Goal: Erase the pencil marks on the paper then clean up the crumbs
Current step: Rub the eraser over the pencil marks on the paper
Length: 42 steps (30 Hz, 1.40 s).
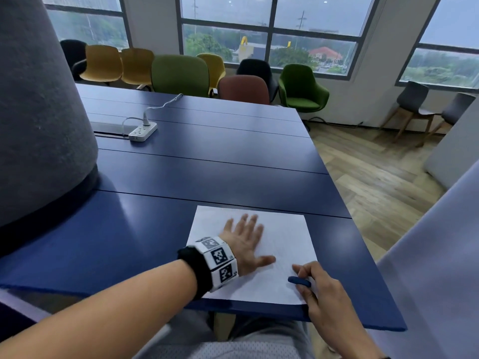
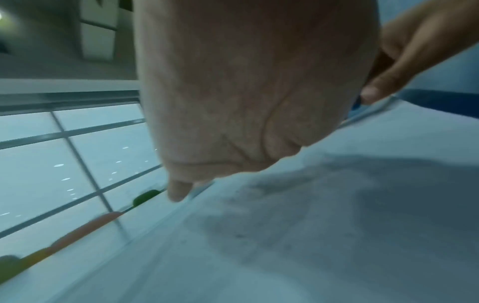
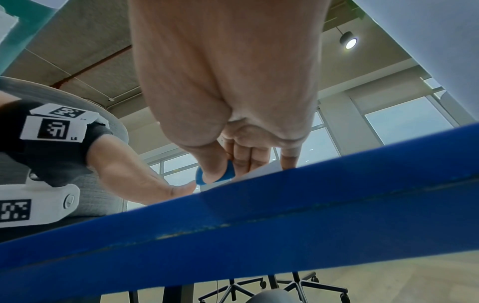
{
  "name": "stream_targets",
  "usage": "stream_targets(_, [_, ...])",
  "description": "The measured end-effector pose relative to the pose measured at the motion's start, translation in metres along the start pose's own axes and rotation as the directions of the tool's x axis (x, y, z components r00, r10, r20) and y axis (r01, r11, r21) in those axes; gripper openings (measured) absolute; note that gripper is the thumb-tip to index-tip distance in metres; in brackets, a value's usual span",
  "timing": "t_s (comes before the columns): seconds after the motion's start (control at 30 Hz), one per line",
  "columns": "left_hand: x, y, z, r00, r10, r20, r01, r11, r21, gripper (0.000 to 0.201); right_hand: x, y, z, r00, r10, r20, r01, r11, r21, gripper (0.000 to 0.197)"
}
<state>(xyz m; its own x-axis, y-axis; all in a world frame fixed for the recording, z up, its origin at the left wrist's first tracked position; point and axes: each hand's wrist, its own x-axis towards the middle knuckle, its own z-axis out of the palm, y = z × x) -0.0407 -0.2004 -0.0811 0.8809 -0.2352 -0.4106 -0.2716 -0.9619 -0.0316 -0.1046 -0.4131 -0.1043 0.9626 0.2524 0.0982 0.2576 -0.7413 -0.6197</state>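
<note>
A white sheet of paper [image 1: 285,242] lies on the blue table [image 1: 181,177] near its front edge. My left hand [image 1: 246,239] lies flat on the sheet's left half with fingers spread. My right hand [image 1: 311,283] pinches a blue eraser [image 1: 299,281] at the sheet's lower right, with the eraser down on the paper. In the right wrist view the eraser [image 3: 215,174] sits between thumb and fingers above the table's front edge [image 3: 259,215]. Faint grey marks show on the paper [image 2: 285,225] in the left wrist view. My right hand [image 2: 404,67] appears there too.
A white power strip [image 1: 143,130] with its cord lies far back on the left. A large grey felt lamp shade [image 1: 39,112] stands on the table's left side. Coloured chairs [image 1: 178,73] line the far edge. Wooden floor lies to the right.
</note>
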Motion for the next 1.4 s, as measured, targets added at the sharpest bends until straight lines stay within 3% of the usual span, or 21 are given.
stream_targets(0.07, [-0.002, 0.014, 0.006, 0.989, 0.142, 0.041, -0.142, 0.99, -0.01, 0.086, 0.0, -0.001, -0.001, 1.0, 0.002, 0.001, -0.002, 1.0, 0.0, 0.037])
stream_targets(0.13, [-0.006, 0.01, 0.012, 0.988, 0.144, 0.055, -0.142, 0.989, -0.044, 0.088, 0.0, -0.002, -0.001, 1.0, 0.005, 0.001, -0.005, 1.0, 0.007, 0.037])
stream_targets(0.23, [-0.018, -0.019, 0.015, 0.992, -0.097, 0.079, 0.102, 0.993, -0.065, 0.096, 0.0, -0.002, 0.0, 1.0, 0.004, -0.006, -0.004, 1.0, 0.01, 0.039])
stream_targets(0.33, [-0.023, -0.039, 0.011, 0.938, -0.337, 0.08, 0.343, 0.937, -0.073, 0.103, 0.0, -0.002, 0.001, 1.0, 0.006, -0.01, -0.005, 1.0, 0.01, 0.04])
stream_targets(0.37, [-0.023, -0.036, 0.01, 0.945, -0.323, 0.058, 0.326, 0.943, -0.071, 0.102, 0.0, -0.002, 0.001, 1.0, 0.01, -0.012, -0.01, 1.0, 0.009, 0.041])
stream_targets(0.43, [-0.023, -0.02, 0.007, 0.993, -0.111, 0.03, 0.113, 0.992, -0.049, 0.092, 0.0, -0.002, 0.002, 1.0, 0.02, -0.016, -0.02, 1.0, 0.005, 0.041])
stream_targets(0.5, [-0.024, -0.001, 0.007, 0.989, 0.131, 0.063, -0.129, 0.991, -0.043, 0.083, 0.0, -0.002, 0.001, 1.0, 0.023, -0.015, -0.023, 1.0, 0.005, 0.038])
stream_targets(0.53, [-0.023, 0.004, 0.01, 0.982, 0.172, 0.077, -0.168, 0.985, -0.049, 0.081, 0.0, -0.003, 0.001, 1.0, 0.022, -0.011, -0.022, 1.0, 0.003, 0.036])
stream_targets(0.57, [-0.023, 0.004, 0.014, 0.986, 0.146, 0.079, -0.141, 0.988, -0.058, 0.082, 0.0, -0.003, 0.0, 1.0, 0.02, -0.005, -0.02, 1.0, 0.0, 0.035])
stream_targets(0.63, [-0.023, -0.011, 0.018, 0.997, -0.036, 0.075, 0.043, 0.995, -0.086, 0.09, 0.001, -0.003, 0.0, 1.0, 0.012, -0.004, -0.012, 1.0, -0.006, 0.035])
stream_targets(0.73, [-0.021, -0.04, 0.009, 0.953, -0.294, 0.071, 0.3, 0.947, -0.116, 0.104, 0.001, -0.002, 0.001, 1.0, 0.001, 0.007, 0.0, 0.999, -0.039, 0.034])
stream_targets(0.93, [-0.019, -0.043, -0.019, 0.973, -0.132, 0.187, 0.155, 0.982, -0.111, 0.121, 0.006, -0.012, -0.011, 0.995, 0.014, 0.095, 0.0, 0.989, -0.149, 0.024])
stream_targets(1.03, [-0.019, -0.042, -0.023, 0.976, -0.137, 0.169, 0.154, 0.983, -0.096, 0.123, 0.02, -0.028, -0.035, 0.974, 0.001, 0.227, 0.038, 0.985, -0.171, 0.016])
stream_targets(1.17, [-0.019, -0.042, -0.029, 0.971, -0.155, 0.182, 0.174, 0.98, -0.092, 0.125, 0.063, -0.054, -0.054, 0.96, -0.088, 0.266, 0.137, 0.976, -0.17, 0.016])
stream_targets(1.4, [-0.018, -0.037, -0.027, 0.961, -0.181, 0.208, 0.207, 0.972, -0.111, 0.132, 0.143, -0.056, -0.02, 0.921, -0.084, 0.38, 0.166, 0.968, -0.188, 0.005])
